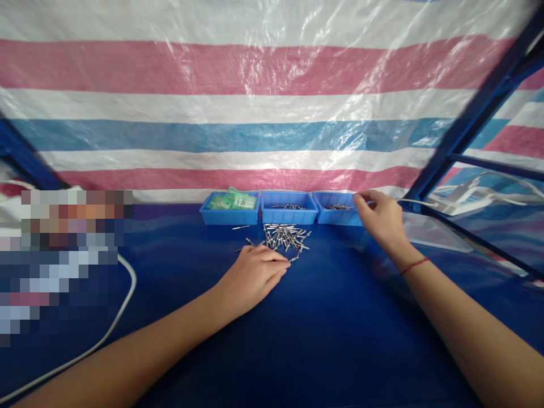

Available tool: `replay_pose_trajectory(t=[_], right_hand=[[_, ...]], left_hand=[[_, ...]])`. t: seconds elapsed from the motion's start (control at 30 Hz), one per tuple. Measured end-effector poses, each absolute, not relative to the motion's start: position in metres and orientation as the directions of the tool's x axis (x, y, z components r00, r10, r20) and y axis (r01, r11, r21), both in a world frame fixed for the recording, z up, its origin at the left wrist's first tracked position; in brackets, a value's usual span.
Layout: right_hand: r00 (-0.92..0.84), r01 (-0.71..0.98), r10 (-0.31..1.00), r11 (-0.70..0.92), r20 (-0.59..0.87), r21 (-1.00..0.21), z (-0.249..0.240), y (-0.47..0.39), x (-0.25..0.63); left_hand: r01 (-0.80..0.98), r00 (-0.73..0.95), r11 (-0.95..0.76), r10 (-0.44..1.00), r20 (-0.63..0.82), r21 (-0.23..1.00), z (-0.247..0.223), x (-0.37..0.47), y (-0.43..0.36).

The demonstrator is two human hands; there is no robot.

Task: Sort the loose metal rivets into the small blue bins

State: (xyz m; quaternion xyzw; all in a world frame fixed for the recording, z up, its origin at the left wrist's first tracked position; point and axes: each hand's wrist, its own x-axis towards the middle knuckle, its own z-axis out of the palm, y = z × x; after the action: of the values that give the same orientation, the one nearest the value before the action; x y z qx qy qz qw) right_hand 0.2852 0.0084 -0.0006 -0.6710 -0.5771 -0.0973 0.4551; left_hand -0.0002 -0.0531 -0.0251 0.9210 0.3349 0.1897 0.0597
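Observation:
A loose pile of slim silver metal pins, which look like blind rivets (285, 236), lies on the blue tabletop (314, 328). My left hand (257, 275) rests at the pile's near left edge, fingers stretched out and touching the nearest pins. At the right blue bin (340, 216), my right hand (381, 218) is over the right end, its fingers curled toward the thumb. Whatever those fingers hold, if anything, is hidden. Metal pieces (338, 207) lie inside that bin. The middle blue bin (289, 217) also contains some pins.
A left blue bin (229, 217) holds green-marked plastic packets (236, 198). A white cable (127, 294) curves along the left side. At right are a clear plastic lid or tray (442, 233), a white power strip (463, 195) and a blue metal frame (467, 119). Striped sheeting (255, 136) hangs behind.

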Motion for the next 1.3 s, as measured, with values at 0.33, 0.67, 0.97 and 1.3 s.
replay_pose_trajectory(t=[0.33,0.67,0.97,1.3], right_hand=[[-0.404,0.674,0.758,0.625,0.512,-0.394,-0.001,-0.030,0.219],[-0.614,0.616,0.695,0.718,0.373,-0.324,-0.009,-0.054,0.187],[-0.542,0.569,0.705,0.708,0.457,-0.418,0.002,-0.057,0.189],[-0.475,0.475,0.762,0.643,0.440,-0.601,-0.007,-0.054,0.184]], left_hand=[[0.619,0.542,-0.703,0.705,0.457,0.350,-0.031,-0.003,-0.050],[0.526,0.345,-0.722,0.664,0.663,0.450,-0.027,0.000,-0.055],[0.443,0.243,-0.626,0.773,0.586,0.643,-0.026,0.000,-0.053],[0.409,0.261,-0.596,0.802,0.537,0.691,-0.024,-0.003,-0.051]])
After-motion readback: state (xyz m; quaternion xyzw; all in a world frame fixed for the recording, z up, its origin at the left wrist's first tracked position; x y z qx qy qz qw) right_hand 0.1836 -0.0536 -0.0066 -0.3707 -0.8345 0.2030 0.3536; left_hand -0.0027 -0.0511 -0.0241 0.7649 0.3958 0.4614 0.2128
